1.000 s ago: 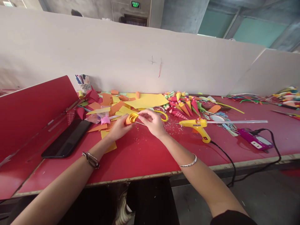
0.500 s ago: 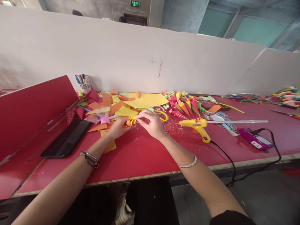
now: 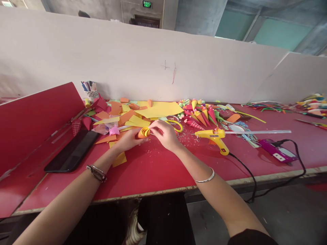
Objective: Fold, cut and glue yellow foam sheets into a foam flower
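My left hand [image 3: 128,140] is wrapped round a small orange and yellow roll [image 3: 144,132] of craft foam or paper, its curled yellow folds facing up and to the right. Close by on the right, the thumb and index finger of my right hand [image 3: 166,136] are pinched together at the roll's edge. Whatever lies between those fingertips is too small to make out. Behind both hands spread yellow sheets [image 3: 159,110] and orange scraps [image 3: 127,117]. A pink star-shaped piece [image 3: 114,130] lies beyond my left hand.
A yellow glue gun [image 3: 216,139] with a clear stick lies on the red table [image 3: 163,173], its cord running to a purple power strip [image 3: 278,150]. Finished-looking cones [image 3: 200,115] are piled behind. A black phone [image 3: 73,151] and a pen cup [image 3: 91,93] stand left.
The roll has tilted slightly in my left hand, and its folds show more. My right fingertips have shifted a little at its edge. Everything else stays put.
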Demonstrator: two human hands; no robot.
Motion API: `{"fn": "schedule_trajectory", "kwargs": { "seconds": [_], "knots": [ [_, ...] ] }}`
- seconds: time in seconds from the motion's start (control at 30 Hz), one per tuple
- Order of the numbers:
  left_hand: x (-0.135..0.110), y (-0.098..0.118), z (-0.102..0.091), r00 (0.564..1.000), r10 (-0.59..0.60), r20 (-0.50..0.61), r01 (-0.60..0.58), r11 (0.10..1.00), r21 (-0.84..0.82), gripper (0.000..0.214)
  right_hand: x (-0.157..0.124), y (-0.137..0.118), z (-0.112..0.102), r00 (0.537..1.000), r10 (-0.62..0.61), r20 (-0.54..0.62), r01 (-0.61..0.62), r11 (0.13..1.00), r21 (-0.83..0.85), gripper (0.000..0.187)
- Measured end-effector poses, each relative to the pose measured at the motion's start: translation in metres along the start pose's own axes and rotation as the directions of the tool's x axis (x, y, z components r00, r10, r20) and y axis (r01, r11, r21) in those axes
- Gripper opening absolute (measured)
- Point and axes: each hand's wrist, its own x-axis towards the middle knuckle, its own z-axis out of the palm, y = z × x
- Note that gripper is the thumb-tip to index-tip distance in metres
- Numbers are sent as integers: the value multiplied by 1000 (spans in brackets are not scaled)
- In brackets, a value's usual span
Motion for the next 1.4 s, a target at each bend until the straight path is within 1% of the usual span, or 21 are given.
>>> {"fn": "schedule_trajectory", "kwargs": {
  "seconds": [0.1, 0.2, 0.33, 0.53, 0.8, 0.97, 1.1, 1.23, 1.4],
  "knots": [
    [-1, 4, -1, 998, -17, 61, 19, 999, -29, 25, 0, 0, -1, 999, 24, -30, -24, 1000, 7, 10],
    [-1, 5, -2, 998, 0, 60, 1, 1000, -18, 23, 1, 1, -2, 1000, 14, -24, -14, 1000, 18, 10],
    [0, 3, -1, 1000, 9, 16, -10, 1000, 8, 18, 1, 2, -1, 1000, -3, -20, 3, 1000, 28, 11],
    [0, 0, 0, 999, -4, -36, 7, 998, 67, 8, 0, 3, -1, 1000, 9, -6, -9, 1000, 8, 11],
    [0, -3, 1, 997, -7, -81, 17, 994, 112, 8, -1, 5, 2, 999, 28, 15, -28, 1000, 4, 11],
    [0, -4, 1, 993, 13, -120, 13, 977, 213, 15, -2, 7, 3, 999, 28, 34, -28, 999, -22, 12],
    [0, -4, 0, 986, 32, -161, 15, 960, 281, 12, -2, 6, 3, 999, 10, 45, -8, 999, -45, 13],
    [0, -4, 0, 980, 38, -194, 22, 954, 299, 9, -2, 7, 4, 999, 14, 33, -12, 998, -54, 12],
    [0, -3, 1, 979, 36, -201, 29, 950, 311, 10, -3, 7, 5, 999, 25, 29, -23, 998, -57, 13]
  ]
}}
